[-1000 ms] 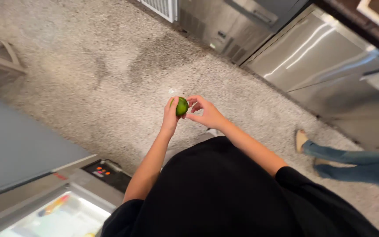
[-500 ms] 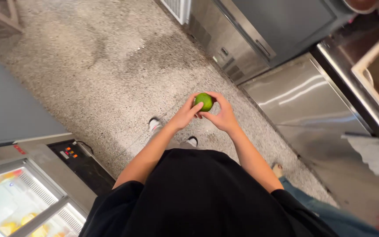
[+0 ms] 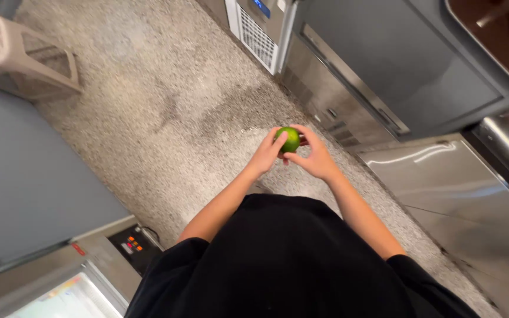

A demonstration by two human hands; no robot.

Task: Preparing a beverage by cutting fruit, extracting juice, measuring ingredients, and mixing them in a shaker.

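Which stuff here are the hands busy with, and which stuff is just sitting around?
In use:
- green round fruit, held between both hands
- left hand
- right hand

Just sitting around:
- beige plastic crate on the speckled floor
- steel cabinets
- panel with red buttons
- tray at top right

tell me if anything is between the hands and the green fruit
Nothing visible is. The left hand and right hand both touch the green fruit directly, fingertips on its sides, holding it above the speckled floor.
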